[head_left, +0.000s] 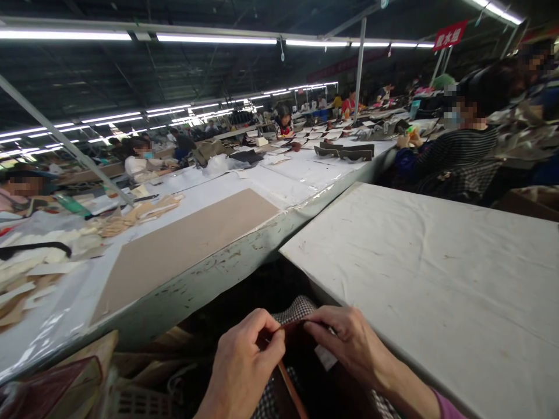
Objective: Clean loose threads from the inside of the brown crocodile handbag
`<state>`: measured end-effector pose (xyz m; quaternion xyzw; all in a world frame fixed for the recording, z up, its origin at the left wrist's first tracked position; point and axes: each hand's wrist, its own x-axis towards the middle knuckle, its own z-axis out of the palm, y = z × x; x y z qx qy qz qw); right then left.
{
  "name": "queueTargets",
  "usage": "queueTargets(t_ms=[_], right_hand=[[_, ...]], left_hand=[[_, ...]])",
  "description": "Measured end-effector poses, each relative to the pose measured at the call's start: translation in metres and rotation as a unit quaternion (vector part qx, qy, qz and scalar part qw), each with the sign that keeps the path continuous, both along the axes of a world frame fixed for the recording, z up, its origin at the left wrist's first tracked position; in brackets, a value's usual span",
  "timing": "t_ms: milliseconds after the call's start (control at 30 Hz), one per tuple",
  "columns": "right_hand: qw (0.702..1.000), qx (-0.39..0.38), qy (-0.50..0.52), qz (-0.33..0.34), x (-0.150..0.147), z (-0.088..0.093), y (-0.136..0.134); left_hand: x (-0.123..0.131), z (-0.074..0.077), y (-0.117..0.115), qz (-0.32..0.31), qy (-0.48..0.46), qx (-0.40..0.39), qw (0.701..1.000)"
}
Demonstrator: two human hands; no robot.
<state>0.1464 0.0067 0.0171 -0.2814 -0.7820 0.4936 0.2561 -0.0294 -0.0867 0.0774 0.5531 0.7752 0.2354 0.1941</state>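
My left hand [248,356] is closed in a pinch on the edge of a dark reddish-brown leather-like piece [294,331]. On the same edge, a short way to the right, the thumb and fingers of my right hand [349,337] pinch too. A narrow brown strip [292,387] with a lighter edge runs down below my left fingers. Checked black-and-white cloth [299,307] shows behind and beneath the piece, over my lap. A small white patch [326,356] lies under my right hand. The lower part of the piece is lost in shadow.
A white-covered table [437,262] stands close on the right. Ahead and left runs a long workbench [279,198] bearing a beige sheet [187,244] and cut pieces. A plastic crate [142,401] sits low at left. Several people work around, one in a striped top [463,148] at right.
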Motion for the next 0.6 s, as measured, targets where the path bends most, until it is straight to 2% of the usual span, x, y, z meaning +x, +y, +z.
queueTargets(t_ms=[133, 200, 333, 433, 533, 600], right_hand=[[0.999, -0.048, -0.015, -0.016, -0.003, 0.005, 0.006], [0.998, -0.043, -0.050, 0.001, -0.001, 0.012, 0.011], [0.990, 0.008, -0.094, 0.101, 0.002, 0.028, 0.019], [0.979, 0.070, -0.106, 0.157, -0.005, 0.034, 0.014], [0.976, 0.107, -0.114, 0.150, -0.014, 0.035, 0.005], [0.980, 0.106, -0.102, 0.132, -0.012, 0.036, 0.003]], left_hand=[[0.001, 0.001, 0.003, 0.006, 0.001, -0.001, 1.000], [0.002, 0.003, 0.004, 0.003, 0.002, 0.003, 1.000], [0.009, 0.003, 0.002, -0.017, 0.001, 0.035, 0.999], [0.017, 0.003, 0.000, -0.033, 0.010, 0.061, 0.998], [0.019, 0.008, -0.002, -0.059, -0.003, 0.065, 0.996], [0.014, 0.015, -0.005, -0.091, -0.093, 0.048, 0.990]])
